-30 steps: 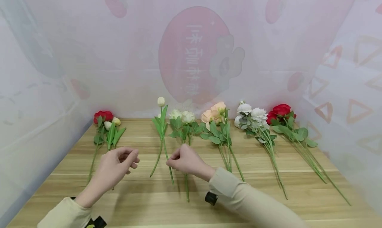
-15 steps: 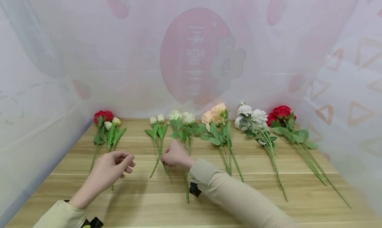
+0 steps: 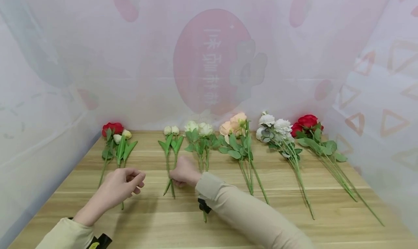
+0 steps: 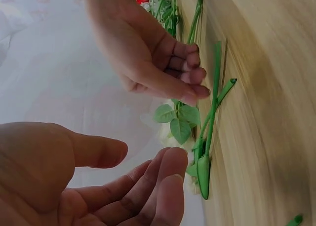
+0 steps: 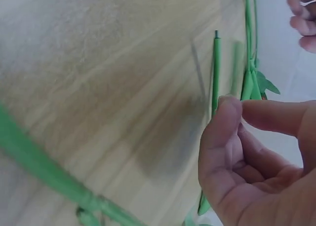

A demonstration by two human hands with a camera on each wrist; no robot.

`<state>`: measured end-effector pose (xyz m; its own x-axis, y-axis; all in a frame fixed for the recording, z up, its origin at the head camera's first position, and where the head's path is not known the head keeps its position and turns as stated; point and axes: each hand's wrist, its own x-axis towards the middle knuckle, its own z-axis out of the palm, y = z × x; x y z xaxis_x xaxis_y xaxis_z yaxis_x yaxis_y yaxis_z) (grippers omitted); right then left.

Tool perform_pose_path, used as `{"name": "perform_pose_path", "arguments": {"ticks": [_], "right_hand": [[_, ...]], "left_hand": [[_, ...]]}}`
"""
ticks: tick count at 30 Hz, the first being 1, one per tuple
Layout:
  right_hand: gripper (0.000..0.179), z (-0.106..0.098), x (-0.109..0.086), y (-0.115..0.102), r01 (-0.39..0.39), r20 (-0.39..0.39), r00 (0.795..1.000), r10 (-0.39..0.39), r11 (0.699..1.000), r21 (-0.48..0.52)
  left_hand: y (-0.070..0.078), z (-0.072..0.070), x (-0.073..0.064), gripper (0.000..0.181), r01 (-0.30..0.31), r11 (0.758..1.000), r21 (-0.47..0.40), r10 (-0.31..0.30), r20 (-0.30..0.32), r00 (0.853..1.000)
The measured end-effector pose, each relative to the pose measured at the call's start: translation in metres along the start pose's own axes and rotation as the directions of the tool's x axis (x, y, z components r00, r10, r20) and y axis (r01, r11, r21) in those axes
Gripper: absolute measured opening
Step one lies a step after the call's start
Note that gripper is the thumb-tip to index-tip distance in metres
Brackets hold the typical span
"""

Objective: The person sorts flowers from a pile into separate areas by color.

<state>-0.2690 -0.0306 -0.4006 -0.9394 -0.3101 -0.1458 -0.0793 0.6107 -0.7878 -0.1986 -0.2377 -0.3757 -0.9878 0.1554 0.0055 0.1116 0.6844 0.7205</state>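
My right hand (image 3: 186, 172) pinches the stem of a white tulip, low on the table. Thumb and forefinger meet at the green stem (image 5: 216, 70) in the right wrist view; the exact contact is hidden. This tulip (image 3: 167, 131) lies beside a second white tulip (image 3: 175, 130), and their stems cross near the fingers. To the left my left hand (image 3: 121, 185) hovers with loosely bent fingers and holds nothing. Its thumb and fingertips stand apart in the left wrist view. Beneath it lie a red rose (image 3: 112, 128) and pale tulips (image 3: 126, 134).
Right of my right hand lie pale green-white roses (image 3: 205, 128), peach flowers (image 3: 237, 123), white flowers (image 3: 282, 125) and red roses (image 3: 307, 121), stems toward me. The wooden table (image 3: 150, 223) backs onto a printed curtain (image 3: 147, 60).
My right hand has lowered the tulip beside the other one and moved left, bringing the stem's lower end left too. My left hand has drifted slightly down and left.
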Motion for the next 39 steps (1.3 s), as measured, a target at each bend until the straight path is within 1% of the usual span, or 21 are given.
{"name": "perform_pose_path", "arguments": {"ticks": [3, 6, 10, 13, 16, 20, 22, 24, 26, 29, 32, 34, 36, 39], "right_hand": [[0.041, -0.007, -0.007, 0.0, 0.033, 0.012, 0.999, -0.033, 0.999, -0.011], [0.051, -0.017, -0.019, 0.002, 0.129, -0.001, 0.992, -0.129, 0.988, -0.082], [0.053, -0.029, -0.044, 0.008, 0.21, -0.023, 0.976, -0.215, 0.968, -0.14], [0.049, -0.039, -0.064, 0.014, 0.206, -0.03, 0.977, -0.21, 0.973, -0.107], [0.039, -0.054, -0.082, 0.022, 0.199, -0.065, 0.976, -0.207, 0.974, -0.104], [0.026, -0.077, -0.1, 0.034, 0.198, -0.119, 0.969, -0.214, 0.971, -0.136], [0.025, -0.089, -0.107, 0.04, 0.2, -0.142, 0.965, -0.22, 0.969, -0.142], [0.023, -0.098, -0.114, 0.045, 0.188, -0.159, 0.965, -0.207, 0.974, -0.127], [0.021, -0.106, -0.119, 0.049, 0.181, -0.173, 0.965, -0.197, 0.978, -0.104], [0.019, -0.112, -0.124, 0.055, 0.17, -0.174, 0.969, -0.178, 0.984, -0.06], [0.019, -0.114, -0.126, 0.058, 0.164, -0.172, 0.971, -0.167, 0.986, -0.03], [0.018, -0.115, -0.127, 0.059, 0.16, -0.174, 0.971, -0.161, 0.987, -0.021], [0.018, -0.115, -0.127, 0.06, 0.157, -0.177, 0.972, -0.157, 0.987, -0.018], [0.019, -0.116, -0.127, 0.06, 0.151, -0.176, 0.973, -0.152, 0.988, -0.02]], "left_hand": [[-0.002, -0.003, 0.003, 0.038, -0.002, 0.999, 0.047, 0.002, 0.0, 1.0], [-0.005, -0.01, 0.005, 0.039, -0.011, 0.992, 0.127, 0.011, 0.0, 1.0], [-0.014, -0.025, 0.011, 0.042, -0.006, 0.972, 0.235, 0.009, -0.009, 1.0], [-0.022, -0.037, 0.017, 0.04, 0.009, 0.958, 0.288, -0.001, -0.026, 1.0], [-0.028, -0.045, 0.023, 0.04, 0.017, 0.949, 0.315, -0.007, -0.033, 0.999], [-0.038, -0.052, 0.029, 0.041, 0.047, 0.948, 0.316, -0.044, -0.015, 0.999], [-0.043, -0.054, 0.033, 0.041, 0.07, 0.947, 0.313, -0.073, -0.003, 0.997], [-0.048, -0.055, 0.037, 0.04, 0.09, 0.945, 0.313, -0.098, 0.009, 0.995], [-0.051, -0.056, 0.041, 0.04, 0.105, 0.945, 0.311, -0.119, 0.025, 0.993], [-0.054, -0.054, 0.045, 0.039, 0.144, 0.942, 0.304, -0.165, 0.046, 0.985], [-0.056, -0.051, 0.047, 0.042, 0.197, 0.935, 0.296, -0.226, 0.069, 0.972], [-0.057, -0.048, 0.047, 0.044, 0.221, 0.928, 0.3, -0.255, 0.078, 0.964], [-0.059, -0.047, 0.048, 0.048, 0.231, 0.923, 0.307, -0.267, 0.081, 0.96], [-0.063, -0.045, 0.05, 0.046, 0.231, 0.919, 0.319, -0.266, 0.072, 0.961]]}}
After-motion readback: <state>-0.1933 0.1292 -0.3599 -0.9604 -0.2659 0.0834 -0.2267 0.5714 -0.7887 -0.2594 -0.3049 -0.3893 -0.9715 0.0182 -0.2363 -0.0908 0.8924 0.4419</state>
